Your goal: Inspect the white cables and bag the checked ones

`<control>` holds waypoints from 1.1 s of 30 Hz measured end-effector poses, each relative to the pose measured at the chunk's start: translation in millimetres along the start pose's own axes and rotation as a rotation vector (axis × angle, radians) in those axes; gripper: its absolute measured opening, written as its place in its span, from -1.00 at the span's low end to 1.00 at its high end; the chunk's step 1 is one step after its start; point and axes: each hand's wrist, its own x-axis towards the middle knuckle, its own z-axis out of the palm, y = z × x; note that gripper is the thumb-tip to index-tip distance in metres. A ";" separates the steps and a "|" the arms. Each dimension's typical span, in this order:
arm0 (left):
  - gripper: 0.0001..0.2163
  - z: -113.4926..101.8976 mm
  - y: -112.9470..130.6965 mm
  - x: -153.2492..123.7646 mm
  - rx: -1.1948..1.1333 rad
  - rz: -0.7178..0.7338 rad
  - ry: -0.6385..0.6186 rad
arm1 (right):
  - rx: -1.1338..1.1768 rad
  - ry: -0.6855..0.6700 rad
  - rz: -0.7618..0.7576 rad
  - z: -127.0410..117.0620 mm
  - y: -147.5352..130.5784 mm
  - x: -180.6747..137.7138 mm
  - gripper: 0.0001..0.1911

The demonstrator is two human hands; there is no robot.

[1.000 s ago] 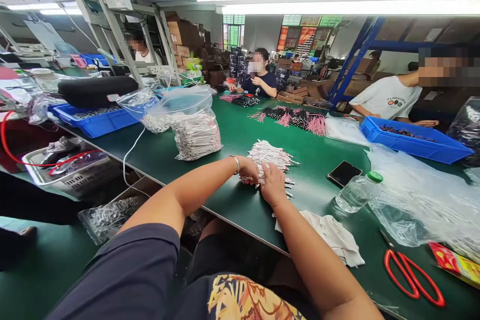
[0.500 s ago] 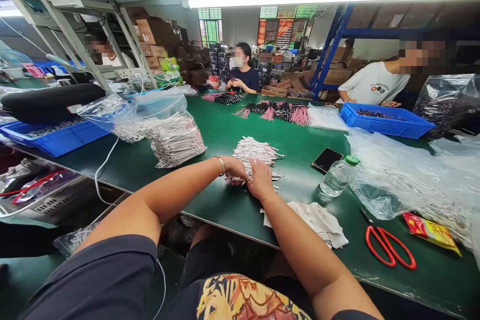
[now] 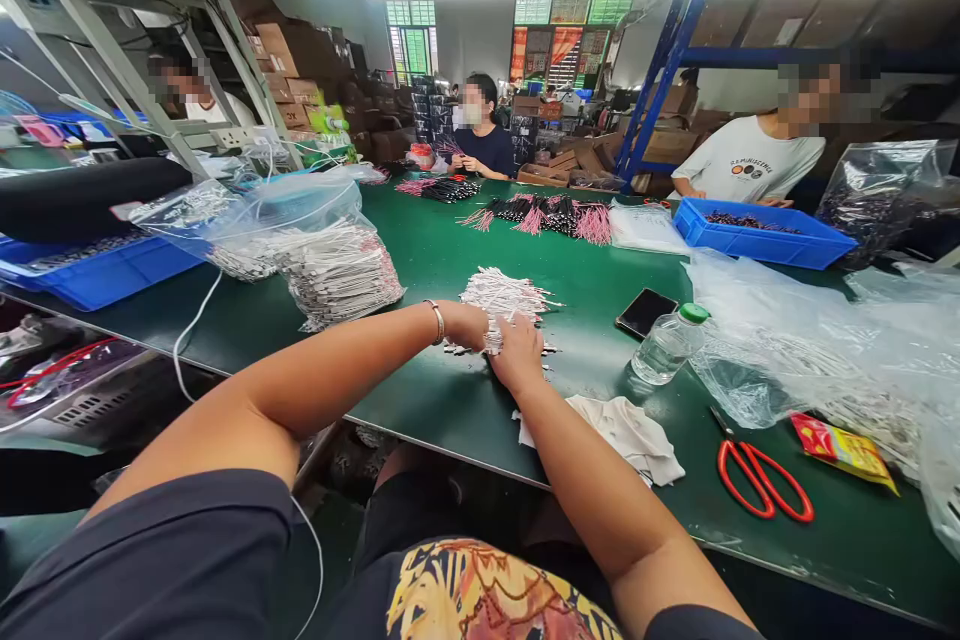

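A pile of thin white wires with reddish and dark ends lies on the green table in front of me. My left hand, with a bracelet at the wrist, is bent over the pile's near left side, its fingers curled down into the wires and partly hidden. Against the near right side, my right hand has its fingers bent around some of the wires. The two hands are close together at the front of the pile, and the wires between them are mostly covered.
Left of the pile stands a bag of white wires. To the right are a phone, a water bottle, a white cloth, red-handled scissors and plastic bags. Co-workers sit around the table's far side near black-and-pink wires and a blue tray.
The view has shifted slightly, moving the scene a little up and left. My right hand's fingers have bent further down into the wires; both hands remain at the pile.
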 end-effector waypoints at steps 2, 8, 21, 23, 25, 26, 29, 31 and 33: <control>-0.88 0.1 -5.8 -2.5 -0.061 0.026 -0.010 | 0.000 0.000 0.006 -1.5 0.0 0.4 -0.44; -0.83 10.6 -27.1 -11.3 -0.277 0.110 -0.087 | -0.002 0.033 0.028 -2.8 4.1 2.3 -0.48; -0.71 8.8 -60.0 -67.0 -0.463 0.203 -0.105 | -0.006 0.015 0.088 2.0 11.4 6.6 -0.50; -0.70 11.4 -66.0 -75.1 -0.550 0.263 -0.112 | -0.012 0.008 0.088 0.6 11.8 6.1 -0.49; -0.68 16.7 -70.8 -80.4 -0.628 0.313 -0.075 | -0.021 0.003 0.088 -1.1 12.5 5.3 -0.46; -0.68 20.0 -72.3 -81.9 -0.654 0.324 -0.034 | -0.025 0.002 0.087 -2.0 13.1 4.9 -0.45; -0.68 31.6 -71.9 -82.2 -0.744 0.320 0.145 | -0.028 -0.008 0.088 -5.1 15.7 4.2 -0.40; -0.69 40.5 -67.1 -80.0 -0.810 0.297 0.246 | -0.022 -0.021 0.092 -7.6 18.1 4.3 -0.37; -0.69 51.3 -58.1 -77.4 -0.864 0.286 0.289 | -0.014 -0.029 0.091 -10.5 20.3 4.7 -0.38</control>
